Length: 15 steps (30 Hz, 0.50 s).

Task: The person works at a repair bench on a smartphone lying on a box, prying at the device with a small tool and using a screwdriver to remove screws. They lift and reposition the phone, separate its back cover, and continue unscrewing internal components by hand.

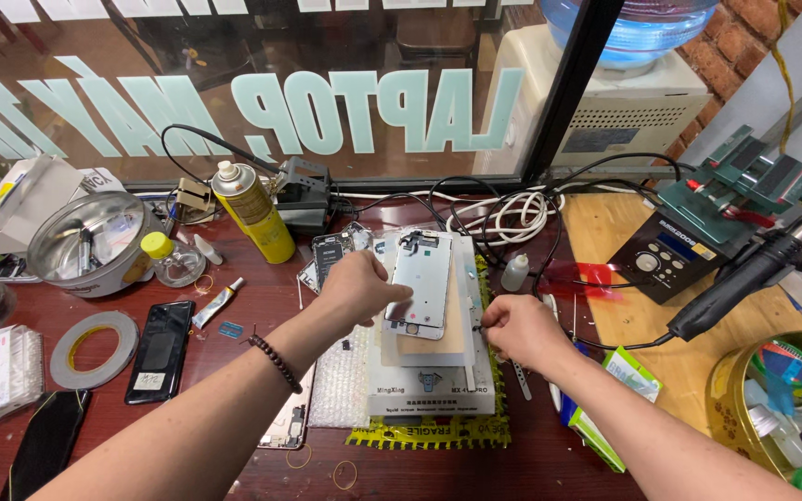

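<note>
Left hand (356, 286) steadying white phone screen panel (421, 282) on heating pad (475, 371) — fingers flat, holding. Right hand (522, 331) pinching small tool (476, 327) at panel's edge. Still joined, apparently — separation barely begun.

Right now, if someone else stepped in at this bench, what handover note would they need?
Left hand: grip on the left edge of the white phone screen panel, steadying it flat, back side up, on the grey heating pad.
Right hand: closed on a thin tool whose tip meets the panel's right edge.
Nearby: yellow spray can, tape roll and dark phone to the left; hot-air handle to the right.
Done: panel is laid on the pad.
Left: the panel still carries small parts and brackets; nothing looks lifted off.
</note>
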Available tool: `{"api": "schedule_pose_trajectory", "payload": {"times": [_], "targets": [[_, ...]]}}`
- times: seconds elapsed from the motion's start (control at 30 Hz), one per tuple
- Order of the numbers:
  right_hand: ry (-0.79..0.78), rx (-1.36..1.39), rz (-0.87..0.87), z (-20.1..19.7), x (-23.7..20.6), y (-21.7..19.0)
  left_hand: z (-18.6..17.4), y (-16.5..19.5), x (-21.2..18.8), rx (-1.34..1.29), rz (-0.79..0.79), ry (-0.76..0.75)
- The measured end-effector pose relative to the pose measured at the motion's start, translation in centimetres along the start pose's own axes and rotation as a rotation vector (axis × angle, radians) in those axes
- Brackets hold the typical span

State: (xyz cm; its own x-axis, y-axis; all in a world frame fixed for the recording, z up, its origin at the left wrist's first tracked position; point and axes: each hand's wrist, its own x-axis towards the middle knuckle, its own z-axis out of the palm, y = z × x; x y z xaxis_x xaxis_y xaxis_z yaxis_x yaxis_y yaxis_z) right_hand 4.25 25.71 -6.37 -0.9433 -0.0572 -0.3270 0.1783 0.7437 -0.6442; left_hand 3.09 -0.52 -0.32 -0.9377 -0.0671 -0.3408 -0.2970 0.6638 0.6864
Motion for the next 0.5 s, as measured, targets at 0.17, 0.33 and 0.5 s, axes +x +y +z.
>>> {"api": "schedule_pose_trajectory", "payload": {"times": [0.17, 0.33, 0.5], "targets": [[0.074, 0.466, 0.084, -1.6, -0.1, -2.0, 0.6, -0.9, 0.1, -0.006, -0.076, -0.082], [-0.142, 0.845, 0.116, -2.0, -1.7, -5.1, 0.6, -1.7, 0.6, -0.202, -0.023, -0.125], [-0.177, 0.756, 0.125, -0.9, -3.0, -7.3, 0.1, -1.7, 1.0, -0.313, -0.063, -0.201]]}}
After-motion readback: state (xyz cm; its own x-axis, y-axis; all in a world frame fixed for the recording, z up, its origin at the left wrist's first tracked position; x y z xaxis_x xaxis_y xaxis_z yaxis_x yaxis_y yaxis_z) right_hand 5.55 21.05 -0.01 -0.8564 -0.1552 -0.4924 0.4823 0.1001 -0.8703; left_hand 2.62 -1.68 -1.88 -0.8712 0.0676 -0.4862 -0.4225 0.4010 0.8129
